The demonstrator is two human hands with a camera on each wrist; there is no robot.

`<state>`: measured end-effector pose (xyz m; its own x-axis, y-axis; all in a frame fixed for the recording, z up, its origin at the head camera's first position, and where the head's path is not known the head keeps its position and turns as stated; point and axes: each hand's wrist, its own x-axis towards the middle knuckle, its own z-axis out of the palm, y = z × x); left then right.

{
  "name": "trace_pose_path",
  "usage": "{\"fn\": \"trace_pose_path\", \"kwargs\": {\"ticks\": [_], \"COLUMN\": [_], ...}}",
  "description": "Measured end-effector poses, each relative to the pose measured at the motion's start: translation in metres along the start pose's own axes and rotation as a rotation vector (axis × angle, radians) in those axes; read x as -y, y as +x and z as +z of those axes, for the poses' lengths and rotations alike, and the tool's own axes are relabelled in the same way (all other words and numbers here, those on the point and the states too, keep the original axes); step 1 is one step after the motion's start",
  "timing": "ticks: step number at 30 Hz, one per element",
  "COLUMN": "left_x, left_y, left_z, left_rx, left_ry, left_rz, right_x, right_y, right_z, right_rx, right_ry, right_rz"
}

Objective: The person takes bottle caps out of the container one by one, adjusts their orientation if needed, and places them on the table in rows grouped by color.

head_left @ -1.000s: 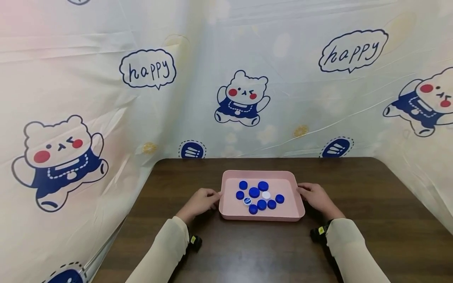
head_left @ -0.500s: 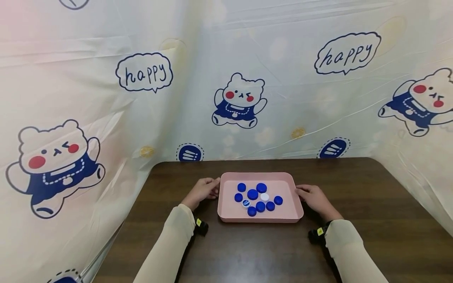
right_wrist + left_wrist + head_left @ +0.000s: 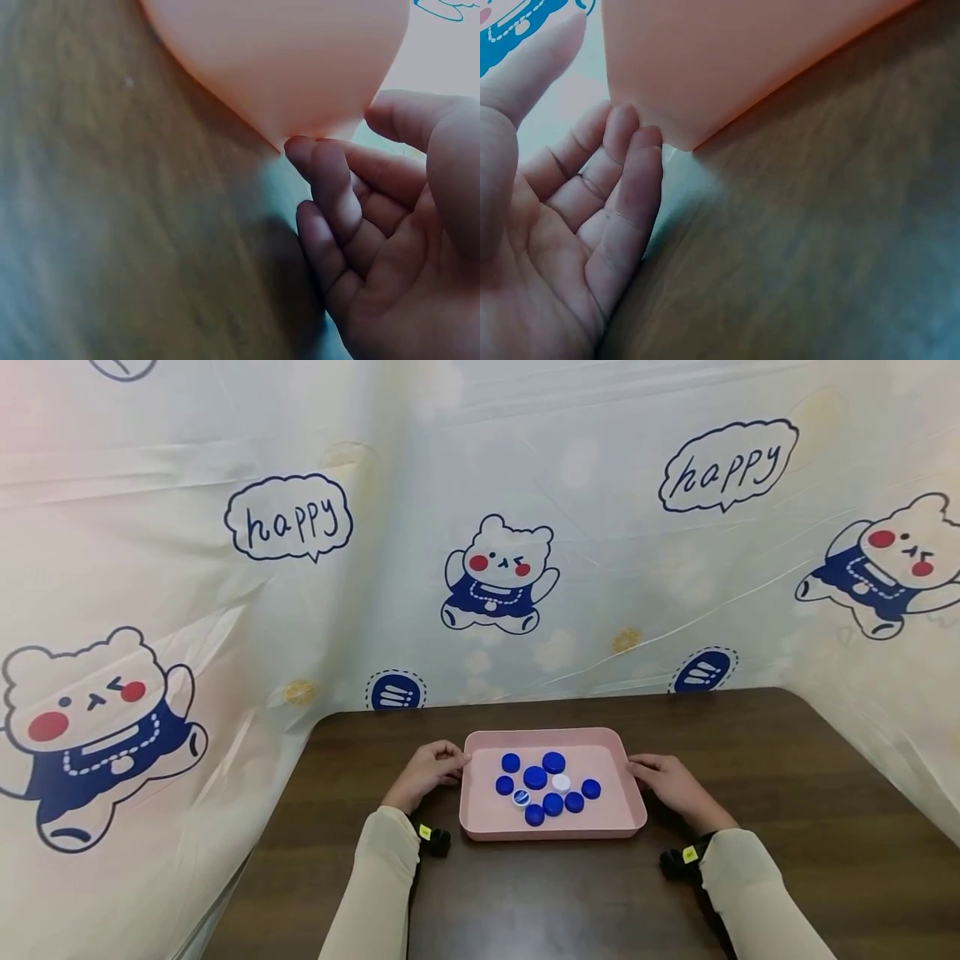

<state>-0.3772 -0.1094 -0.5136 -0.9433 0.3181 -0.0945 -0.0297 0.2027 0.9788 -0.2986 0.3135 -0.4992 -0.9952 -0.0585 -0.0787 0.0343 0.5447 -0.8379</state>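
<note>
A shallow pink tray (image 3: 480, 821) lies on the brown table, its long side facing me. Several blue bottle caps (image 3: 535, 777) are spread over its floor, with a plain white cap (image 3: 561, 783) and a white cap with a blue print (image 3: 521, 797) among them. My left hand (image 3: 427, 774) holds the tray's left side, thumb at the rim. In the left wrist view its curled fingertips (image 3: 622, 124) meet the outer wall low down. My right hand (image 3: 678, 785) grips the right side, with the thumb (image 3: 397, 116) on the rim and fingers at the wall's base.
The dark wooden table (image 3: 555, 902) extends around the tray, its far edge just behind it. A pale curtain (image 3: 585, 568) with bear and "happy" prints hangs behind the table and along both sides. Each wrist carries a small black camera (image 3: 437, 842).
My left hand has slid away from me along the tray's left side, towards its back corner. The right hand keeps its hold, and the caps lie as before. The head view has shifted slightly.
</note>
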Motion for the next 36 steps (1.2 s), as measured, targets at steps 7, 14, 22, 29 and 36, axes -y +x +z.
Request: {"fn": "trace_pose_path", "kwargs": {"ticks": [7, 14, 22, 29, 36], "left_x": [0.002, -0.001, 0.002, 0.005, 0.0], "left_y": [0.0, -0.004, 0.002, 0.005, 0.005], "left_z": [0.002, 0.001, 0.004, 0.008, 0.002], "left_rx": [-0.025, -0.047, -0.037, -0.036, -0.039], "left_ry": [0.033, 0.047, 0.05, 0.033, 0.048], "left_rz": [0.006, 0.021, 0.013, 0.024, 0.006], "right_x": [-0.001, 0.001, 0.002, 0.004, 0.03], "right_y": [0.0, 0.002, -0.001, 0.0, -0.002], "right_z": [-0.005, 0.0, -0.003, -0.01, -0.014], "right_rx": [0.022, 0.01, 0.017, 0.03, -0.079], "right_ry": [0.007, -0.02, -0.025, 0.004, -0.241], "right_rz": [-0.002, -0.007, 0.005, -0.014, -0.049]}}
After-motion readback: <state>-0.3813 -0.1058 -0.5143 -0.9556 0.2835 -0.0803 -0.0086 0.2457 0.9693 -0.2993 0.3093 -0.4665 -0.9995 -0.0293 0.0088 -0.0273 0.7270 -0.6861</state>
